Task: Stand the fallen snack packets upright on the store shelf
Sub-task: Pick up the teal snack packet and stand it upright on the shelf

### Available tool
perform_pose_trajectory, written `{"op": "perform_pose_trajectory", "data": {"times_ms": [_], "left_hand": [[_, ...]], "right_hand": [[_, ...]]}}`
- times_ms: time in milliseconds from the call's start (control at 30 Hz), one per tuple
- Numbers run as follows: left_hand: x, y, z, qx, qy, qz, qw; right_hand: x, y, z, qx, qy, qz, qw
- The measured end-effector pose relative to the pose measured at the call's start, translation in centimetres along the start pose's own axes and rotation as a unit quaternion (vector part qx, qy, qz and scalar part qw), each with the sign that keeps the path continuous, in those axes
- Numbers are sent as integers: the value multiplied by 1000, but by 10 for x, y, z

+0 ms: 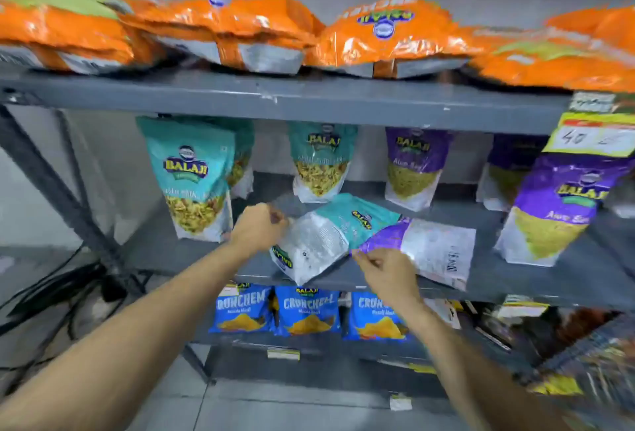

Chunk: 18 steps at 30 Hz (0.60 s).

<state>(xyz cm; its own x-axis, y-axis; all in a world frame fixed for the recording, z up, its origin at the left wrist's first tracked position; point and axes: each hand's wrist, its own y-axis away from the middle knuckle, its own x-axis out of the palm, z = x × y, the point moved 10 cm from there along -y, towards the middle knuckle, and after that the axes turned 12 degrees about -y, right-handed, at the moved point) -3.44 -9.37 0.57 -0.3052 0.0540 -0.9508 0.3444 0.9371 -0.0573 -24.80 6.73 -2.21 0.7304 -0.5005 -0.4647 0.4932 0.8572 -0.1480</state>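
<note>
Two fallen packets (330, 235) (teal, purple) lie flat — fingers (275, 221) pinching their edges.

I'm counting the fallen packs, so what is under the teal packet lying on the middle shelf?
The fallen teal packet lies back-up on the grey shelf, its right edge overlapping a fallen purple packet. Whether another pack hides beneath it cannot be seen.

Both arms fwd; left hand (258, 227) fisted, right hand (385, 271) pinching.
</note>
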Motion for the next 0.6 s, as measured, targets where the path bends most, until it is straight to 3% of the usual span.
{"op": "perform_pose_trajectory", "data": {"times_ms": [67, 167, 233, 300, 367, 467, 600], "left_hand": [[32, -14, 15, -34, 62, 78, 994], [83, -21, 32, -73, 241, 222, 942], [102, -17, 38, -92, 313, 307, 894], [109, -16, 31, -58, 303, 371, 876], [106, -20, 27, -39, 277, 356, 892], [96, -17, 31, -24, 305, 257, 917], [79, 3, 47, -44, 405, 128, 904]], "right_hand": [[25, -8, -26, 97, -71, 32, 992], [71, -7, -56, 273, -284, 40, 918], [90, -9, -61, 307, -350, 44, 884], [102, -11, -61, 313, -383, 50, 868], [107, -14, -63, 308, -397, 40, 863], [102, -17, -56, 240, -389, 38, 889], [96, -35, -31, 106, -351, 75, 927]]}}
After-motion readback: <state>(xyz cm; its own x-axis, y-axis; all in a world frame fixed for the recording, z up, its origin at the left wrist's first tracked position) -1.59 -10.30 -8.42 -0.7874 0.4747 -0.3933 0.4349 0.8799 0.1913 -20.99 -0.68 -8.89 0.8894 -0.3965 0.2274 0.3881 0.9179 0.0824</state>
